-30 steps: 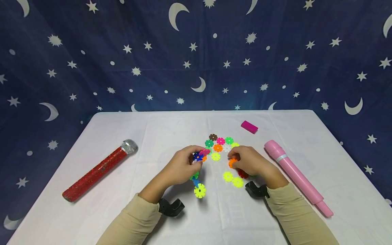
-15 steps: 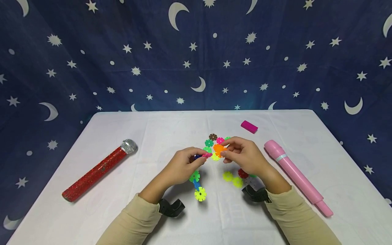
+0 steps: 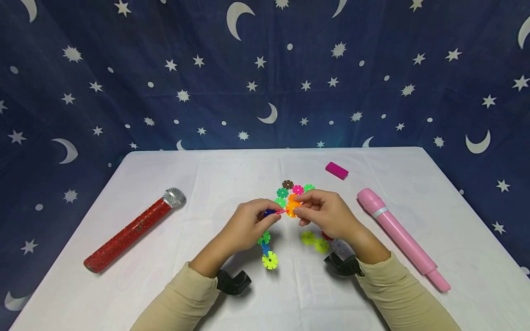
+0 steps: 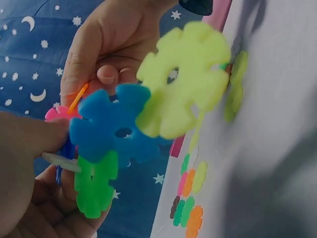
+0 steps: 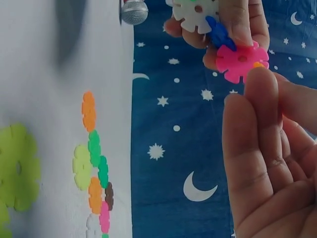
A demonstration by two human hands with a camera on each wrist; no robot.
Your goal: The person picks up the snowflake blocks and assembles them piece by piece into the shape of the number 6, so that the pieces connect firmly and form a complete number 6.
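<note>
My left hand (image 3: 250, 225) grips a chain of plastic notched flower discs. A pink disc (image 5: 242, 62) is at its upper end beside a dark blue disc (image 3: 269, 213), with a white disc (image 5: 194, 19) behind. Lower on the chain are a green disc (image 4: 94, 191), a light blue disc (image 4: 96, 119) and a yellow disc (image 3: 270, 260), hanging below the hand. My right hand (image 3: 331, 214) pinches an orange disc (image 3: 293, 209) edge-on against the pink disc; in the right wrist view its fingers hide most of the orange one. Whether their notches interlock, I cannot tell.
Loose discs, including a brown disc (image 3: 287, 184) and a teal disc (image 3: 282, 192), lie beyond the hands. Yellow discs (image 3: 321, 245) lie below the right hand. A red microphone (image 3: 132, 234) is at left, a pink tube (image 3: 401, 236) at right, a magenta block (image 3: 337, 170) at back.
My right hand picked up the orange disc from the table and carried it left to the pink disc. The left hand has turned the chain slightly, staying nearly in place.
</note>
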